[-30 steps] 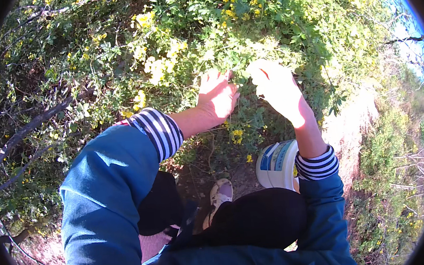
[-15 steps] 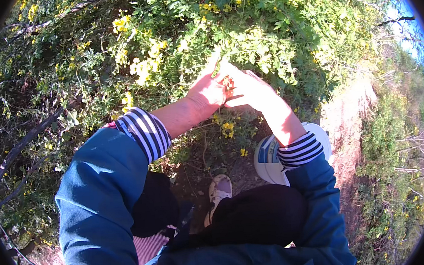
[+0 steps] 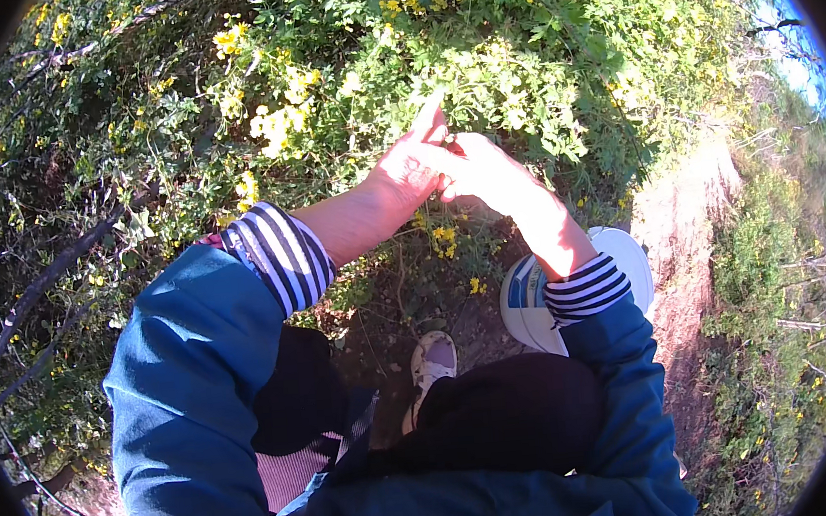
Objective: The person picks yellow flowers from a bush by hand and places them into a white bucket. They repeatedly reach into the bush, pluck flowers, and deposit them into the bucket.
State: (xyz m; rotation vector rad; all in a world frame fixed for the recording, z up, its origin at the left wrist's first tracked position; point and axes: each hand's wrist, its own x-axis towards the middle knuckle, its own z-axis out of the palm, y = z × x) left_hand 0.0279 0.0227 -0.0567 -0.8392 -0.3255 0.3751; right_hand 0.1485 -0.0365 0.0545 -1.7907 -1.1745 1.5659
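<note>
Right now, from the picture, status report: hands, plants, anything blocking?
Left hand touching right hand; contents hidden. Yellow flowers ahead-left, leafy plants ahead. Striped right cuff partly blocks white bucket.

It was super bright out there. A bare dirt path [image 3: 689, 212] ran down the right, green scrub [image 3: 779, 346] beyond it, blue sky [image 3: 803, 72] at the edge with probably a dark branch [image 3: 778, 26] crossing.

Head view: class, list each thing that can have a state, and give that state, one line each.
Left hand: sunlit, partly overlapped; whether it holds anything, unclear.
Right hand: sunlit, meeting the left; whether it holds anything, unclear.
Leafy plants: part sunlit, part shaded.
Yellow flowers: in bloom.
White bucket: partly hidden; contents not visible.
Shoe: partly hidden.
</note>
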